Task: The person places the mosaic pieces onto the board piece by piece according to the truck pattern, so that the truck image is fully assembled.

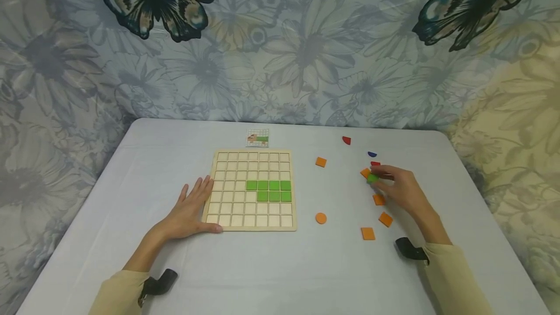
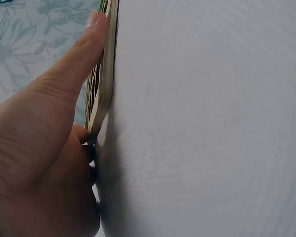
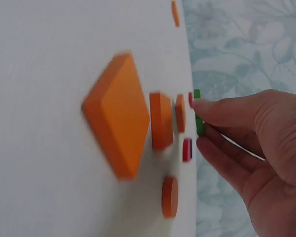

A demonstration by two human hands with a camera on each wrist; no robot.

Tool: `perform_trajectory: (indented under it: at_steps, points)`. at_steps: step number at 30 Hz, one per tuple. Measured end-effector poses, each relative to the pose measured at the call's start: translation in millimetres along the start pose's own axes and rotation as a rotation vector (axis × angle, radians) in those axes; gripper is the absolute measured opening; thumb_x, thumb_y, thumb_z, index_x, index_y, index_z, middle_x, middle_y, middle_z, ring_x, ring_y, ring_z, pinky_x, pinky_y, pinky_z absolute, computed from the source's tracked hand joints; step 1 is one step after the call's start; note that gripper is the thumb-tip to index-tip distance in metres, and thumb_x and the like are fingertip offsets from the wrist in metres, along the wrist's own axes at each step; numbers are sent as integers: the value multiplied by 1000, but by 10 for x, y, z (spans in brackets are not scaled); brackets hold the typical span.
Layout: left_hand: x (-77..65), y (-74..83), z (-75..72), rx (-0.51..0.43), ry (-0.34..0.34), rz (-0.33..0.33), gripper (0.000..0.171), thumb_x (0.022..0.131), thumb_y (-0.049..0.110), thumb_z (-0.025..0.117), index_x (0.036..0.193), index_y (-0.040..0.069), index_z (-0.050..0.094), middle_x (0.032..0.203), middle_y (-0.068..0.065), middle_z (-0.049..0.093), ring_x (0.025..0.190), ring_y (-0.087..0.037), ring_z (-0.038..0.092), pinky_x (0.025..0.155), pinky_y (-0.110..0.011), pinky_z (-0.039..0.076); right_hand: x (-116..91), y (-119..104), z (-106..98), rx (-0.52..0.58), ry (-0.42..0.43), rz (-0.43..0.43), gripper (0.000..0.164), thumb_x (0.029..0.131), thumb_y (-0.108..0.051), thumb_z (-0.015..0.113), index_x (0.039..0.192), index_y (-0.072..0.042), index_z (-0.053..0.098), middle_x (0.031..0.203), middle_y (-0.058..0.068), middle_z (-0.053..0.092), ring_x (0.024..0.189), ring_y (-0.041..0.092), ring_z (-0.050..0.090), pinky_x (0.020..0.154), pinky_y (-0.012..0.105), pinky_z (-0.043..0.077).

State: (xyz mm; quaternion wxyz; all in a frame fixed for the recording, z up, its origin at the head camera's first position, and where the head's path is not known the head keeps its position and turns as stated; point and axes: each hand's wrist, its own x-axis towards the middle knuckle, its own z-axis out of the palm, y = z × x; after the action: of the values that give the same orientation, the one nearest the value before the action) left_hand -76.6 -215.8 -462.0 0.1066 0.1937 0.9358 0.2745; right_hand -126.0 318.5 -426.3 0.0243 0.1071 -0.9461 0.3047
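A wooden grid board [image 1: 227, 209] lies flat on the white table, with several green square tiles [image 1: 274, 185] set in two rows at its right side. My left hand [image 1: 187, 215] rests at the board's left edge, fingers straight along the side and thumb at the near corner. In the left wrist view the thumb [image 2: 71, 64] lies against the board's wooden rim [image 2: 106, 74]. Over on the right, my right hand [image 1: 404, 191] pinches a green tile [image 1: 372, 178] between thumb and fingers, close by an orange tile [image 1: 365, 173]. The right wrist view shows this green tile [image 3: 201, 126] at the fingertips.
A small picture card [image 1: 257, 138] lies behind the board. Several orange square tiles [image 1: 368, 234] are scattered at the right, with an orange round piece [image 1: 321, 218] nearer the board. Farther back are a red piece [image 1: 346, 140] and a blue piece [image 1: 372, 154]. Patterned fabric [image 1: 297, 72] hangs behind the table.
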Motion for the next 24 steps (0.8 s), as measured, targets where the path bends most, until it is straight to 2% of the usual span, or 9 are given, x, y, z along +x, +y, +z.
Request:
perform_trajectory:
  at_steps: [3, 9, 16, 24]
  points:
    - [3, -5, 6, 0, 1, 1, 127, 70, 62, 78, 156, -2, 10, 163, -20, 4, 149, -39, -2, 116, -57, -9, 36, -93, 54, 26, -6, -36, 38, 83, 5, 73, 120, 5, 65, 115, 22, 68, 105, 40, 65, 91, 54, 49]
    - [5, -16, 20, -7, 1, -11, 127, 70, 62, 78, 156, -1, 9, 163, -19, 3, 149, -38, -3, 116, -57, -10, 115, -292, 188, 44, -24, -100, 35, 84, 4, 73, 119, 2, 67, 111, 17, 70, 100, 35, 66, 89, 53, 51]
    - [21, -20, 26, -5, 2, -17, 128, 69, 64, 78, 156, -1, 9, 163, -18, 3, 150, -37, -3, 116, -56, -10, 184, -457, 347, 76, -84, -125, 36, 86, 2, 72, 122, 2, 66, 115, 15, 70, 106, 33, 65, 94, 51, 51]
    - [13, -20, 20, -7, 4, -14, 129, 68, 63, 79, 156, -1, 10, 163, -19, 3, 149, -38, -3, 116, -57, -10, 219, -642, 541, 114, -113, -158, 35, 86, 1, 72, 121, 0, 67, 116, 12, 70, 107, 30, 65, 95, 47, 51]
